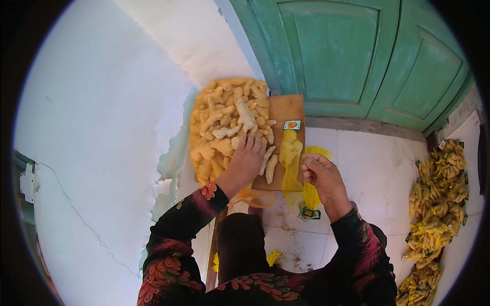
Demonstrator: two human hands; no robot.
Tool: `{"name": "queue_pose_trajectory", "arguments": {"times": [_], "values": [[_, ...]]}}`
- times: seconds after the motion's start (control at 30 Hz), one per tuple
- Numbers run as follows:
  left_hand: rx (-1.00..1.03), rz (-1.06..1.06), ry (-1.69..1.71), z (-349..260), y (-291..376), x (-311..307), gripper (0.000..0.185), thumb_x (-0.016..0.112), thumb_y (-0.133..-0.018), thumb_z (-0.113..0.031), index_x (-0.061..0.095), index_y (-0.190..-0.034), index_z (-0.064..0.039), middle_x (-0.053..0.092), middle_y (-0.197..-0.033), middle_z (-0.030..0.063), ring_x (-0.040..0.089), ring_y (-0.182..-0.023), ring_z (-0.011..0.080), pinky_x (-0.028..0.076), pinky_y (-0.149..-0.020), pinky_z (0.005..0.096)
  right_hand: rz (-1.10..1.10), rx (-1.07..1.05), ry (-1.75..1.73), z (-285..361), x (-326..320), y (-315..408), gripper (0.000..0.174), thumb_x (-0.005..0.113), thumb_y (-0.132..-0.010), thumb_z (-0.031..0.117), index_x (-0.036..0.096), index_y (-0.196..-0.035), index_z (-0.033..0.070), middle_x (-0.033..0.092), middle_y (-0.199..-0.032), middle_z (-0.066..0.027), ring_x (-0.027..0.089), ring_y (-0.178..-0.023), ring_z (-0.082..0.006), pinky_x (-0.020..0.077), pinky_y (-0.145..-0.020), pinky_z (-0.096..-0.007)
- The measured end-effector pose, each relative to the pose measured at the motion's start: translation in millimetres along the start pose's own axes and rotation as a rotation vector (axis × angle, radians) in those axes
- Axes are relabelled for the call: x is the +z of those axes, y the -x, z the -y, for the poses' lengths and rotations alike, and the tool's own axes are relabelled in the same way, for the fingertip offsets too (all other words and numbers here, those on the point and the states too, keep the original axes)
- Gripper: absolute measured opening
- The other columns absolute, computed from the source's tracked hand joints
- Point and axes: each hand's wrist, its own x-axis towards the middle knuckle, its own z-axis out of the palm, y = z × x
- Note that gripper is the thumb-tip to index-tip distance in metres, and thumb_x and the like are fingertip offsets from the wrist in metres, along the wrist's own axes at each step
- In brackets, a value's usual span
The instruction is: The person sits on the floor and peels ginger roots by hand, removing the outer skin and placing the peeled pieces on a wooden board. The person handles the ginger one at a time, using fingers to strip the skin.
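Note:
A large orange mesh sack of ginger roots [214, 114] lies before me, with several loose pale roots on top. My left hand [250, 153] rests on the ginger at the sack's right side, fingers bent over the roots; what lies under them is hidden. Two loose ginger pieces [271, 168] lie beside it on a brown board [287, 107]. On the board's right part is a yellow mesh bag with ginger inside [291, 149], a printed tag [292, 125] at its top end. Just right of this bag is my right hand [317, 172], thumb and fingers pinched together; whether anything small is between them is unclear.
Empty yellow mesh bags [312, 195] with green tags [309, 214] hang at the board's right side. Many filled yellow bags of ginger [438, 202] are heaped on the floor along the right wall. A green panelled door [337, 57] stands behind, a white wall [107, 114] at left.

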Motion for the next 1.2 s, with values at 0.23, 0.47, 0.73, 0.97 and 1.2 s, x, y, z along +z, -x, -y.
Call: {"name": "queue_pose_trajectory", "arguments": {"times": [0.23, 0.47, 0.73, 0.97, 1.2], "values": [[-0.067, -0.15, 0.269, 8.7, 20.4, -18.6, 0.035, 0.058, -0.077, -0.014, 0.056, -0.11, -0.004, 0.053, -0.117, 0.0121, 0.044, -0.119, 0.0305, 0.032, -0.103, 0.0431, 0.014, -0.01, -0.004, -1.9, -1.2, -2.4, 0.02, 0.059, -0.09, 0.017, 0.058, -0.104, 0.004, 0.059, -0.079, -0.0006, 0.053, -0.062, -0.0055, 0.0437, -0.056, -0.019], [-0.759, -0.343, 0.56, 79.5, 38.4, -50.8, 0.011, 0.066, -0.078, -0.016, 0.058, -0.081, -0.008, 0.061, -0.077, 0.0068, 0.057, -0.078, 0.027, 0.04, -0.072, 0.0385, 0.012, -0.007, 0.0, -2.8, -1.1, -4.6, 0.02, 0.059, -0.09, 0.018, 0.058, -0.104, 0.004, 0.059, -0.079, 0.0001, 0.053, -0.062, -0.0049, 0.0437, -0.056, -0.0187], [-0.704, -0.119, 0.275, 59.7, -50.7, -5.5, 0.036, 0.069, -0.074, -0.035, 0.057, -0.091, -0.006, 0.063, -0.079, 0.0105, 0.059, -0.083, 0.0288, 0.039, -0.076, 0.0385, 0.009, -0.008, 0.008, -3.7, 2.4, -5.4, 0.02, 0.058, -0.09, 0.017, 0.058, -0.104, 0.004, 0.059, -0.08, 0.0007, 0.053, -0.063, -0.0043, 0.0439, -0.057, -0.0183], [-0.899, -0.227, 0.683, 57.1, -59.9, -12.4, 0.036, 0.067, -0.078, -0.029, 0.059, -0.098, 0.0, 0.064, -0.084, 0.0102, 0.058, -0.083, 0.0218, 0.043, -0.073, 0.0347, 0.032, -0.009, 0.018, 4.3, 2.0, -5.8, 0.02, 0.056, -0.091, 0.017, 0.057, -0.107, 0.004, 0.06, -0.082, 0.0011, 0.054, -0.065, -0.0045, 0.045, -0.06, -0.0187], [-0.761, -0.356, 2.376, -42.1, -25.1, -49.1, 0.023, 0.059, -0.088, -0.012, 0.057, -0.107, 0.0, 0.063, -0.093, 0.0038, 0.06, -0.082, 0.0113, 0.049, -0.074, 0.0256, 0.2, -0.142, 0.114, 3.1, 11.5, 0.8, 0.034, 0.058, -0.091, 0.022, 0.054, -0.118, 0.004, 0.061, -0.093, -0.0002, 0.059, -0.078, -0.0066, 0.0447, -0.064, -0.0189]]}}
